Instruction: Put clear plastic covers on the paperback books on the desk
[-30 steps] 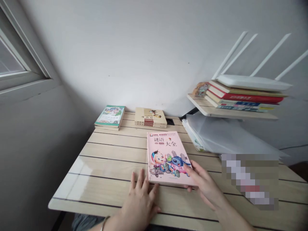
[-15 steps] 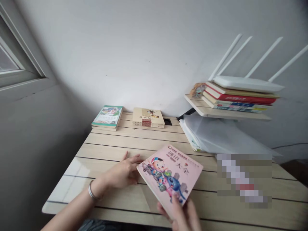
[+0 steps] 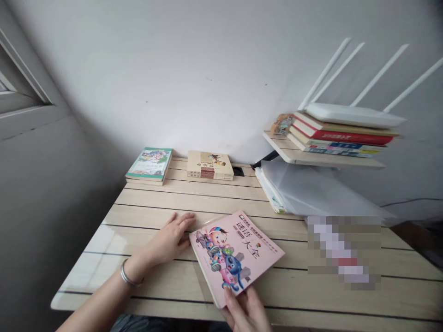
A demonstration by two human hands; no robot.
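A pink picture book (image 3: 238,258) with cartoon figures and Chinese writing on its cover lies at a slant in front of me, low over the near part of the table. My right hand (image 3: 245,311) grips its lower corner, thumb on the cover and fingers underneath. Just left of the book, my left hand (image 3: 171,237) rests on the tabletop with its fingers stretched out, holding nothing. A silver bracelet (image 3: 128,275) circles the left wrist. What looks like a clear, thin sheet shows faintly along the book's left side.
The slatted wooden table (image 3: 155,196) bears a green-edged book stack (image 3: 148,163) at back left and beige books (image 3: 210,165) at back centre. On the right, a raised shelf (image 3: 332,159) carries books (image 3: 346,136) and a white router (image 3: 356,115), above plastic folders (image 3: 311,189).
The pink book and my right hand have shifted slightly left, and the cover is sharper. My left hand has moved a little left. The whole view has shifted slightly.
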